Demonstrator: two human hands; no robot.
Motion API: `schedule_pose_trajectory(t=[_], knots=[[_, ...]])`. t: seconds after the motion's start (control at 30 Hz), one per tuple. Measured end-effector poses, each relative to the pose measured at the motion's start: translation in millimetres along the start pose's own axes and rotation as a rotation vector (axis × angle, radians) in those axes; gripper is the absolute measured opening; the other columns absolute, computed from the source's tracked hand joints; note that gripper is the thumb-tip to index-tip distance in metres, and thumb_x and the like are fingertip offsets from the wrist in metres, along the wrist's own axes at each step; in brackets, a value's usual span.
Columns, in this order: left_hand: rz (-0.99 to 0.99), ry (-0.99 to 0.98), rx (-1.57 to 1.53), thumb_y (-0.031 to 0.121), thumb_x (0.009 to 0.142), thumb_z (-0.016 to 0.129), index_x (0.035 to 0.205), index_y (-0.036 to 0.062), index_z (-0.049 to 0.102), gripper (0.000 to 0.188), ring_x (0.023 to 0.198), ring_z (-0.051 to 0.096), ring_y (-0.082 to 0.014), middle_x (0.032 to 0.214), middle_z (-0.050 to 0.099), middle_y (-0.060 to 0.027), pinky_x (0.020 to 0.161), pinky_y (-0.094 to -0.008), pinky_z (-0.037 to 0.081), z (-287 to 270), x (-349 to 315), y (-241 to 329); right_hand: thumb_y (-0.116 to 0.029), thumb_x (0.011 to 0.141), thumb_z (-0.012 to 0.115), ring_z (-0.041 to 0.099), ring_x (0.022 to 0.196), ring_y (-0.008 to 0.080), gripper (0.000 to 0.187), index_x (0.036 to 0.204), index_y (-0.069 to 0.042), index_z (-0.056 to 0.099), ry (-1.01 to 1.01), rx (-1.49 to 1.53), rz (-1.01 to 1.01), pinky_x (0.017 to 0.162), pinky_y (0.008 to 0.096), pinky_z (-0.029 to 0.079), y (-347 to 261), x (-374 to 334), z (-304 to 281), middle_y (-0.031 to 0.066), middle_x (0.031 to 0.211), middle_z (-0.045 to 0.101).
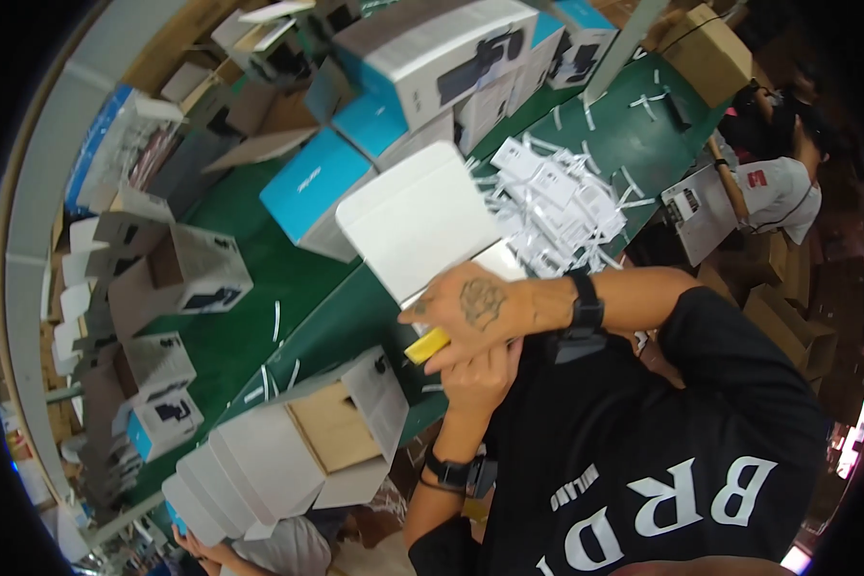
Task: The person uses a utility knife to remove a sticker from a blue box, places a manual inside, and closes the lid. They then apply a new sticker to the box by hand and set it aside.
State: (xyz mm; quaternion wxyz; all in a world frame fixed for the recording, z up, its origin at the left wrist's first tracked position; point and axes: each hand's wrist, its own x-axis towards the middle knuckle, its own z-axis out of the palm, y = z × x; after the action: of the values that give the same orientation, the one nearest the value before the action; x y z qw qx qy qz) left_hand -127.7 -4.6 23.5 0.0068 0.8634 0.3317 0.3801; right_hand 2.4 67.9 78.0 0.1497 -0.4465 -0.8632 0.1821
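Head view: green worktable, flat, smooth; teal/white cartons, stiff board, sharp-edged, stacked on it. White box, matte card, rounded-corner flap raised, directly in front of wearer, near side hidden by hands. White paper slips, thin, loosely heaped just beside box. R hand crosses above L hand; L fingers curled, contents hidden, cannot tell. R fingers appear closed on yellow piece, straight-edged, approx. at box's near side. Step in hand, est.: handling yellow piece by box. Next move prob. calls for firm R grip, box steady.
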Motion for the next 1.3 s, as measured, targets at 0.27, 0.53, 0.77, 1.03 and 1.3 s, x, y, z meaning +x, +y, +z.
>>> schedule_pose_trajectory(t=[0.27, 0.53, 0.77, 1.03, 1.3], knots=[[-0.002, -0.183, -0.043, 0.022, 0.079, 0.084, 0.107, -0.0027, 0.072, 0.039, 0.094, 0.067, -0.0391, 0.099, 0.07, -0.0176, 0.086, -0.0463, 0.053, -12, 17, 18, -0.03, 0.081, 0.072, 0.072, 0.077, 0.0352, 0.029, 0.099, -0.007, 0.072, 0.185, 0.085, 0.183, 0.068, 0.045, 0.058, 2, -4, 0, 0.0142, 0.081, 0.071], [-0.041, -0.256, -0.048, 0.02, 0.079, 0.082, 0.117, -0.0054, 0.068, 0.047, 0.108, 0.065, -0.0435, 0.113, 0.068, -0.0225, 0.096, -0.0512, 0.052, -23, 24, 38, -0.024, 0.083, 0.069, 0.072, 0.077, 0.0391, 0.022, 0.096, -0.006, 0.067, -0.108, 0.03, 0.163, 0.066, 0.0479, 0.056, -8, -21, -51, 0.0192, 0.081, 0.07], [-0.034, -0.171, -0.027, 0.023, 0.078, 0.084, 0.116, -0.0046, 0.069, 0.049, 0.122, 0.063, -0.0413, 0.123, 0.069, -0.0225, 0.107, -0.0491, 0.049, -36, 29, 45, -0.027, 0.089, 0.07, 0.072, 0.072, 0.0352, 0.034, 0.115, -0.006, 0.069, 0.662, -0.058, 0.459, 0.065, 0.048, 0.056, 102, -84, -125, 0.021, 0.086, 0.073], [-0.186, -0.161, -0.105, 0.027, 0.085, 0.082, 0.12, -0.0008, 0.067, 0.047, 0.108, 0.07, -0.0347, 0.124, 0.069, -0.0189, 0.091, -0.0455, 0.058, -42, 42, 33, -0.038, 0.091, 0.078, 0.063, 0.059, 0.015, 0.041, 0.114, -0.005, 0.072, 0.278, 1.562, 0.397, 0.06, 0.0323, 0.054, 38, -66, -119, 0.0157, 0.093, 0.074], [-1.227, -0.129, -1.486, 0.017, 0.102, 0.065, 0.139, 0.0027, 0.054, 0.041, 0.112, 0.068, -0.0276, 0.131, 0.065, -0.0138, 0.084, -0.0443, 0.061, -37, 29, 44, -0.035, 0.096, 0.07, 0.068, 0.071, 0.0345, 0.032, 0.097, -0.003, 0.072, 0.357, 0.526, 0.096, 0.066, 0.0426, 0.053, -13, -140, -109, 0.0153, 0.083, 0.07]])
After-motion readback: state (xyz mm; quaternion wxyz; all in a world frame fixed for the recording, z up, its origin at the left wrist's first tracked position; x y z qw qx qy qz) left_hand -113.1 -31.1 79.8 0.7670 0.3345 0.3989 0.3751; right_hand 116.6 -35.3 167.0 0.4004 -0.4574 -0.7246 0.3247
